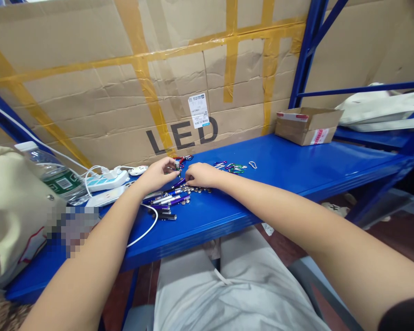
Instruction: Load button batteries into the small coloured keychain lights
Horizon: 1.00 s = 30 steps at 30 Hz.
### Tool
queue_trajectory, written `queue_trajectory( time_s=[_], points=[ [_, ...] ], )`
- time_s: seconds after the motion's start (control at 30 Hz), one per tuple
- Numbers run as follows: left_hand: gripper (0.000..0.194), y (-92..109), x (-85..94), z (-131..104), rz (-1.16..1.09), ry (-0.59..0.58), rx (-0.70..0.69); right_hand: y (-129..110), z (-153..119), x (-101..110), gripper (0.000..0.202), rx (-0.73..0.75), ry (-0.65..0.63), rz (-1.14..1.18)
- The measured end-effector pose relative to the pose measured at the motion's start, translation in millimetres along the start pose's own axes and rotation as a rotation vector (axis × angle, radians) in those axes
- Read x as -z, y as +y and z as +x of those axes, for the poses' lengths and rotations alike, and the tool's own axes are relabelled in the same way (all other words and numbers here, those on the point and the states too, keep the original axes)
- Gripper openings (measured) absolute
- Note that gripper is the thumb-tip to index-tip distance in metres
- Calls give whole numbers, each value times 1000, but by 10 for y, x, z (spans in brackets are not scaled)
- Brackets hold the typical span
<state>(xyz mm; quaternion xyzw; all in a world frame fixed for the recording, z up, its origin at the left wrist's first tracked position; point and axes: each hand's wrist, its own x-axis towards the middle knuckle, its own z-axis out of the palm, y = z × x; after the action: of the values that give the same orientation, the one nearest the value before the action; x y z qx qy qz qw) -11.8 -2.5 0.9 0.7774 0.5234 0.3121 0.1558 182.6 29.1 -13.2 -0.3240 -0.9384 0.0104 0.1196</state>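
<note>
My left hand [160,174] is closed, thumb and fingers pinched on a small dark and silvery piece [177,168] too small to name. Just to its right, my right hand [200,174] has its fingers curled down by a pile of small round metal pieces [198,189]; what it holds, if anything, is hidden. Below the hands lie several pen-like metal tubes [167,200], purple, silver, blue and black. Coloured carabiner clips [235,168] lie right of my right hand, and red ones [184,159] lie behind the hands.
A large taped cardboard box [124,101] stands behind the blue shelf [283,165]. An open small carton [305,126] is at the right. At the left are a power strip [106,180], white cable, water bottle [57,177] and cream bag [17,216].
</note>
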Motion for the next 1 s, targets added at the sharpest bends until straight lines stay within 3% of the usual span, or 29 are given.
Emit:
queue_trajectory(
  time_s=[0.17, 0.33, 0.4, 0.57, 1.0],
  points=[
    [33, 24, 8, -11, 60, -33, -37, 72, 7, 29, 17, 1, 43, 65],
    [28, 10, 15, -14, 139, -51, -70, 205, -29, 114, 12, 144, 430, 239],
    [27, 8, 10, -17, 138, -43, -88, 221, -40, 132, 11, 230, 511, 299],
    [24, 38, 0, -31, 133, -17, -146, 200, -46, 133, 11, 329, 532, 338],
    [22, 91, 0, -36, 207, 0, -214, 164, -56, 135, 4, 306, 553, 370]
  ],
)
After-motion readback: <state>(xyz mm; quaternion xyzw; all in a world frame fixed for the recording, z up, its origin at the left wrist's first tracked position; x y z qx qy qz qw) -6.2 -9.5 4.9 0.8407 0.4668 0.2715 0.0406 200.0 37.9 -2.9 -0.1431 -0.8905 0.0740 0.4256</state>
